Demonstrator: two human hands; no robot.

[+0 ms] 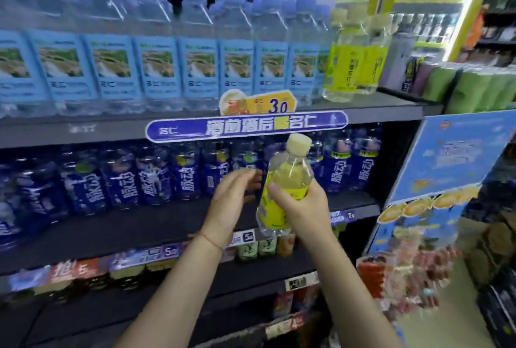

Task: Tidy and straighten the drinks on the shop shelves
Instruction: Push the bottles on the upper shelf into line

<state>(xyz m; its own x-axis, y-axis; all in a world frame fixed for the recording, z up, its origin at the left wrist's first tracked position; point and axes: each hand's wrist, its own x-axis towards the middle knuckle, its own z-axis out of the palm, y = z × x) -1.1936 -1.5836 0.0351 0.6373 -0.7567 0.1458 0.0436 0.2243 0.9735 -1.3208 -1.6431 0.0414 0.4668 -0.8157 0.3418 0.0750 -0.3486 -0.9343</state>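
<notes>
My right-hand fingers (pixel 275 190) are wrapped around a yellow-label bottle (pixel 282 194), holding it in the air tilted, cap (pixel 299 144) up and leaning right, in front of the dark blue bottles (pixel 178 177) on the middle shelf (pixel 139 224). My left hand (pixel 231 197) hangs just left of that bottle, fingers spread loosely, touching nothing I can see. The matching yellow-label bottles (pixel 349 65) stand on the shelf above, up and right of it. I judge the risk is clipping the hanging price sign (pixel 248 125) directly above the cap on the way up, or toppling the neighbours when setting it in.
</notes>
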